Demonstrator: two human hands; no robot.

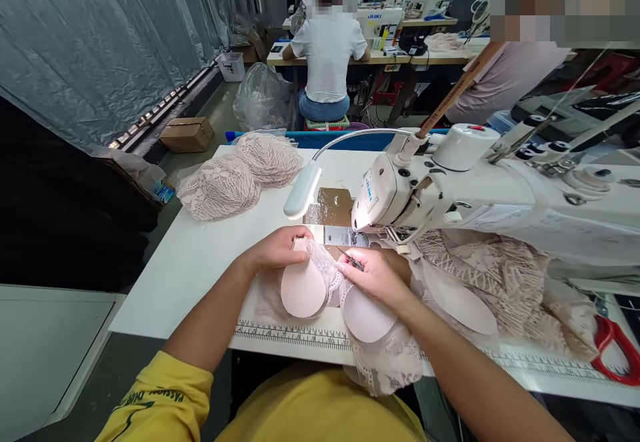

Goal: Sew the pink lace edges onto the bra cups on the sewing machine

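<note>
I see padded lace piece (303,289) at 6 o'clock. Left hand (281,247) pinches its edge; right hand (376,275) grips dark pointed tool (353,261) plus same piece, likely keeping it taut. Sewing machine (387,185), 3 o'clock.

Over there, the camera sits on the head above that yellow shirt (315,405), looking forward and down across the white table (187,255). The shirt comes closest, at six o'clock; the left hand (277,247) and right hand (377,277) are near too, just off centre toward six. A sewing machine (480,185) looms close at three. The grey curtain (125,42) hangs farther off at ten, a seated person in white (327,55) well back at twelve.
</note>
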